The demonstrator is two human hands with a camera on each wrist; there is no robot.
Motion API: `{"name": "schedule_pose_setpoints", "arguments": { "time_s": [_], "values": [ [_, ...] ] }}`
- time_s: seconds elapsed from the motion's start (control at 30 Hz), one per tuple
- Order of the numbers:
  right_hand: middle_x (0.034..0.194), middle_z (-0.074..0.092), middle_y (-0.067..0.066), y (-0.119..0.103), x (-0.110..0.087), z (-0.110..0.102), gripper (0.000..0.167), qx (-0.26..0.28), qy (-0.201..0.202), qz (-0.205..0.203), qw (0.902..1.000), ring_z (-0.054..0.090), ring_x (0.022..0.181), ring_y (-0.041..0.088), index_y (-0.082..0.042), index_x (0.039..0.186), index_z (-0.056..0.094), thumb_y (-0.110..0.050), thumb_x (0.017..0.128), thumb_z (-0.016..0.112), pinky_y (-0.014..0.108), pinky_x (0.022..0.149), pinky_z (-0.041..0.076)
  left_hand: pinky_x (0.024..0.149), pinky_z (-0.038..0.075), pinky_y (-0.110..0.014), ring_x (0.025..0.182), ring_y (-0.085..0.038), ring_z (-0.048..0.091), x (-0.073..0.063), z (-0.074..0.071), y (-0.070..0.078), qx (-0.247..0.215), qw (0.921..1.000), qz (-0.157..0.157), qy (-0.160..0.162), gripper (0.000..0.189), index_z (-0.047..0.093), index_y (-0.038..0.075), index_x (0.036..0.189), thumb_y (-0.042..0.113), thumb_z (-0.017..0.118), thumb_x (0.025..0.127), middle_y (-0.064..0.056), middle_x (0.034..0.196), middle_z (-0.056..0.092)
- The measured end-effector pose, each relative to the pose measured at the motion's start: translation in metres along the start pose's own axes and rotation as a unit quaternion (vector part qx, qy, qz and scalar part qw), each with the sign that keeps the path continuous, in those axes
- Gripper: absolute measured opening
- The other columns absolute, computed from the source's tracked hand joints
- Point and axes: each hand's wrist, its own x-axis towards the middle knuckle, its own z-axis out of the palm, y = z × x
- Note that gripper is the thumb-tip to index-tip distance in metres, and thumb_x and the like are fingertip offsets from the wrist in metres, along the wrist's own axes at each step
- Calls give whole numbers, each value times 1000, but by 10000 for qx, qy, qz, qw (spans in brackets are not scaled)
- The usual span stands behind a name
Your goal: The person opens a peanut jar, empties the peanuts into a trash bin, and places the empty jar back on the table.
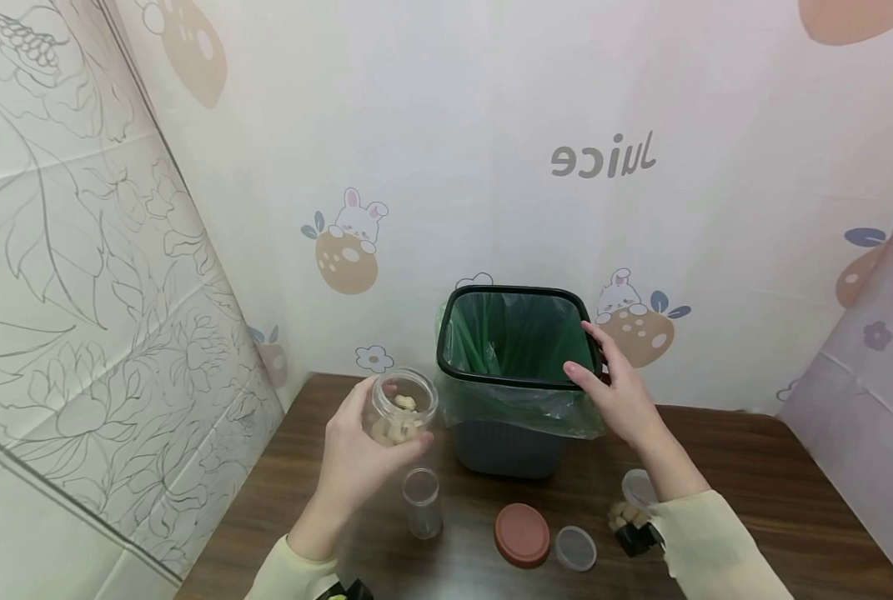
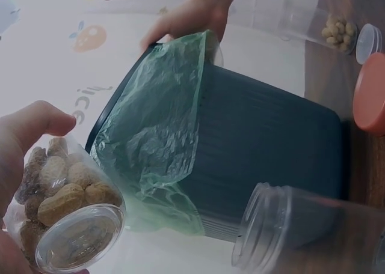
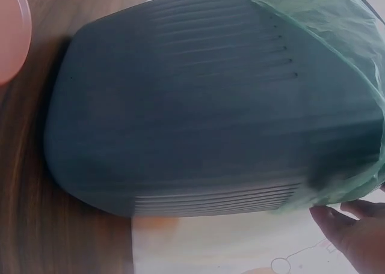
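My left hand (image 1: 363, 454) grips a clear jar (image 1: 383, 400) with its mouth tipped toward the bin. Unshelled peanuts (image 2: 63, 187) fill part of the jar. Just right of it stands a dark trash bin (image 1: 506, 454), lined with a green plastic bag (image 2: 153, 127) folded over its black rim. At the bin's right front corner, my right hand (image 1: 620, 392) holds the rim, thumb toward the opening. In the right wrist view, fingertips (image 3: 328, 217) of that hand meet the bag's lower edge. The bin's bottom inside is hidden from the head view.
An uncapped slim clear jar (image 1: 422, 504) stands below my left hand. A red lid (image 1: 522, 535) and a clear lid (image 1: 576, 548) lie on the wooden table (image 1: 746, 467). Near my right sleeve is another clear container (image 1: 639, 490) with peanuts. Patterned curtains hang behind.
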Motion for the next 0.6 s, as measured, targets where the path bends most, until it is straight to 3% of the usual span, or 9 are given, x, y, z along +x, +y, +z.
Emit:
{"name": "schedule_pose_setpoints", "arguments": {
  "time_s": [0.27,0.43,0.6],
  "values": [
    [175,29,25,-1,-2,-3,79,52,-45,102,9999,39,152,52,-28,176,18,-41,111,61,77,114,37,100,53,-45,118,-18,67,19,-6,5,35,9998,13,171,89,66,13,143,30,106,65,1,128,74],
    [176,29,23,-1,-1,0,81,178,-23,136,9997,40,152,52,-30,176,19,-43,109,63,77,114,37,97,54,-45,115,-19,68,42,-8,10,110,9993,188,304,84,65,14,140,33,105,68,-1,128,74],
    [179,23,20,2,-1,3,81,371,7,159,9992,35,155,54,-32,176,19,-44,109,62,79,115,33,97,55,-49,115,-23,68,71,-6,16,79,9989,406,232,85,63,14,143,34,104,71,-10,130,73]
  ]
}}
